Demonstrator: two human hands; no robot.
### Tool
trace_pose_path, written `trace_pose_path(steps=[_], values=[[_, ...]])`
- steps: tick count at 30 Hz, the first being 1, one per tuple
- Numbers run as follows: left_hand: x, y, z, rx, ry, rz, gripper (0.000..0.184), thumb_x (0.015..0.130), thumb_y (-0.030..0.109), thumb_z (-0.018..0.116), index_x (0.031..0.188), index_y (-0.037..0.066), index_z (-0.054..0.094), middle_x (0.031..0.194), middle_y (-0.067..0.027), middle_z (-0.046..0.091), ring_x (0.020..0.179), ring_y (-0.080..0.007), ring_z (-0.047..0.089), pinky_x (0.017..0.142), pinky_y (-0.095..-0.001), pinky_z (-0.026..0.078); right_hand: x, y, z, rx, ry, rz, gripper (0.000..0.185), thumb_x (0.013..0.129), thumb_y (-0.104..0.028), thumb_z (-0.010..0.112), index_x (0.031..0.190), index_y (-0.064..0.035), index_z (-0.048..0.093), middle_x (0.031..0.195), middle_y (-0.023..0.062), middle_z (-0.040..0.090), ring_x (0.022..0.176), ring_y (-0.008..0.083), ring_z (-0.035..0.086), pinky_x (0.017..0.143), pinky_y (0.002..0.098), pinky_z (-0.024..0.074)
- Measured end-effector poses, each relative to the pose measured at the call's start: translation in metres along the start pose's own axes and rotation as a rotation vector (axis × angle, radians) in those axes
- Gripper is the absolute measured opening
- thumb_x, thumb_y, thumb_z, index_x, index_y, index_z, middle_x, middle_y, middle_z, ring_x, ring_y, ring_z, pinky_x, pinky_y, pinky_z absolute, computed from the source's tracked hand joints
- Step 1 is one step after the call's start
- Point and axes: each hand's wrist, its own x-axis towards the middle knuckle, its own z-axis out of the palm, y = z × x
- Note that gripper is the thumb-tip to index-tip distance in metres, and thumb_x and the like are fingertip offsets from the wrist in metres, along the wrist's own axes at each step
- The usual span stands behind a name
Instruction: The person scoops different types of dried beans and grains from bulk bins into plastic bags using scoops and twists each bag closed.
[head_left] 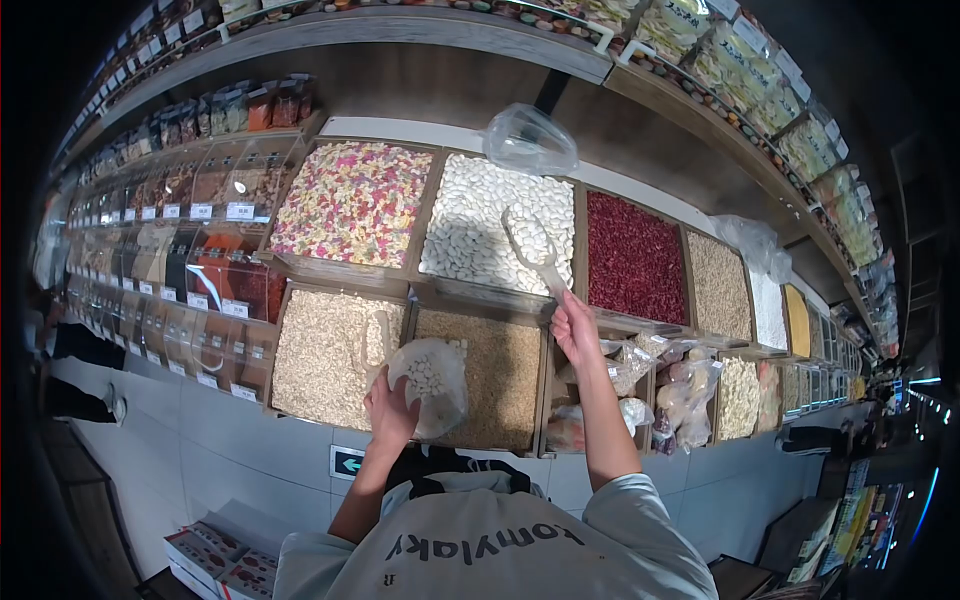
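Note:
My right hand (575,328) is closed round the handle of a clear plastic scoop (535,248). The scoop's head lies over the bin of white beans (490,215), at its right side. My left hand (391,408) grips the edge of a clear plastic bag (436,400), which holds some white beans (425,372). That bag hangs over the bin of brown grain (505,375), in front of the white beans. Just left of it, another scoop (377,338) rests in the bin of pale flakes (325,345).
A bin of multicoloured pieces (350,205) adjoins the white beans on the left, dark red beans (635,255) on the right. A loose plastic bag (530,138) lies at the back edge. Clear dispensers (215,265) stand left; a shelf (440,35) overhangs the bins.

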Motion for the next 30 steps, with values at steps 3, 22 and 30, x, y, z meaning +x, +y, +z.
trace_pose_path(steps=[3, 22, 30], values=[[-0.001, 0.001, 0.000, 0.001, -0.017, -0.009, 0.054, 0.077, 0.021, 0.076, 0.127, 0.007, 0.060, 0.146, -0.0198, 0.036, 0.131, -0.0385, 0.039, 0.105, -0.0517, 0.030, -0.003, 0.001, -0.002, 0.010, -0.013, -0.004, 0.016, 0.101, -0.022, 0.057, 0.109, -0.0083, 0.058, 0.062, -0.0046, 0.043, 0.050, 0.0041, 0.038, 0.043, 0.0185, 0.0295], [0.006, -0.013, 0.009, -0.366, 0.144, -0.002, 0.064, 0.071, -0.005, 0.058, 0.134, -0.005, 0.047, 0.134, -0.0256, 0.048, 0.124, -0.0427, 0.048, 0.105, -0.0400, 0.040, -0.093, 0.000, -0.005, -0.090, -0.113, 0.110, 0.027, 0.101, -0.020, 0.055, 0.124, -0.0052, 0.057, 0.063, -0.0045, 0.044, 0.050, 0.0029, 0.038, 0.044, 0.0178, 0.0324], [0.016, -0.026, 0.018, -0.516, 0.182, 0.030, 0.067, 0.066, -0.013, 0.049, 0.132, -0.008, 0.047, 0.123, -0.0262, 0.054, 0.121, -0.0418, 0.050, 0.105, -0.0390, 0.040, -0.135, 0.038, -0.028, -0.113, -0.215, 0.354, 0.030, 0.099, -0.020, 0.059, 0.123, -0.0034, 0.056, 0.064, -0.0035, 0.043, 0.052, 0.0031, 0.039, 0.042, 0.0176, 0.0343]])
